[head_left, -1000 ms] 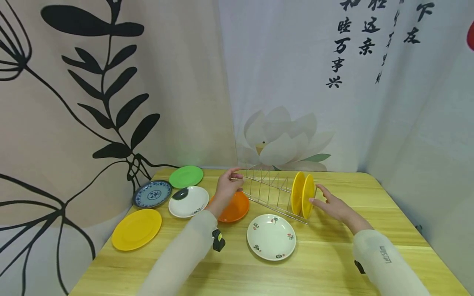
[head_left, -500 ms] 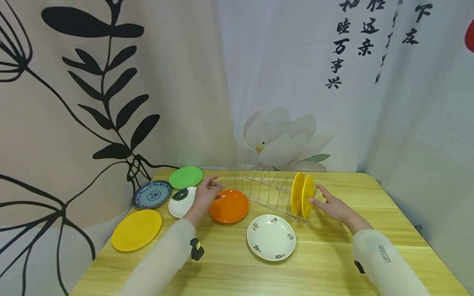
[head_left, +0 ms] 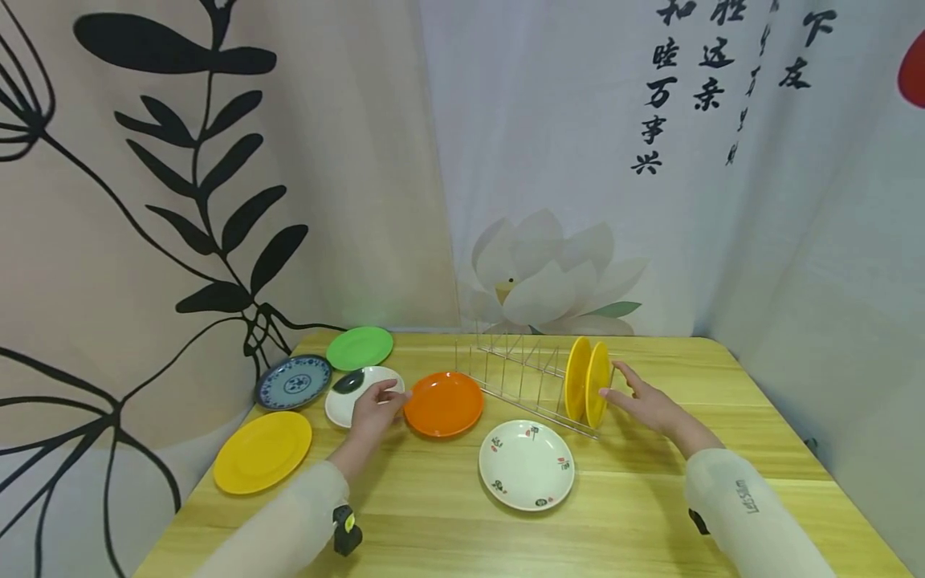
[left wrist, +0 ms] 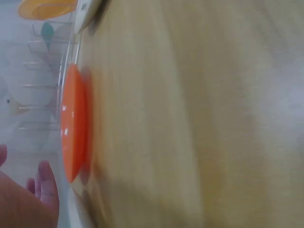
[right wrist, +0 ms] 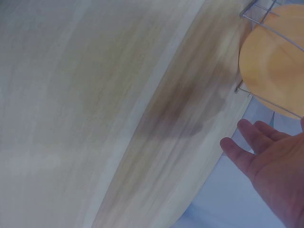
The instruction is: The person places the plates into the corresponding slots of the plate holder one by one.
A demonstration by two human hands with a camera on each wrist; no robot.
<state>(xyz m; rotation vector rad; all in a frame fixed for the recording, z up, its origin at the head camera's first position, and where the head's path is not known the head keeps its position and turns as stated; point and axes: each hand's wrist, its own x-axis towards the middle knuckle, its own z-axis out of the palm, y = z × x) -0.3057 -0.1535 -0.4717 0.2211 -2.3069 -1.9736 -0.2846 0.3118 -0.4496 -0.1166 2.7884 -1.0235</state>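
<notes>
Left hand [head_left: 374,414], fingers loosely spread, is hovering over the dark-patched round white plate [head_left: 345,405], beside a round orange plate [head_left: 444,404]. Right hand [head_left: 649,403], fingers extended, is hanging beside two round yellow plates [head_left: 596,387] standing in a silver wire rack [head_left: 520,405]; contact unclear.

Beige cloth [head_left: 347,201] is filling the upper L of the frame, a blk plant print [head_left: 253,218] climbing it. Paler bluish-grey cloth [head_left: 535,120] is hanging ctr. to R, blk Chinese chars. [head_left: 658,93] running down the upper R, a red patch [head_left: 914,72] sitting at the R edge, a lotus print [head_left: 549,281] showing nr. ctr. Lt. wood table [head_left: 636,514] w/ grain stripes is taking up the lower frame; soft light is falling on it.
</notes>
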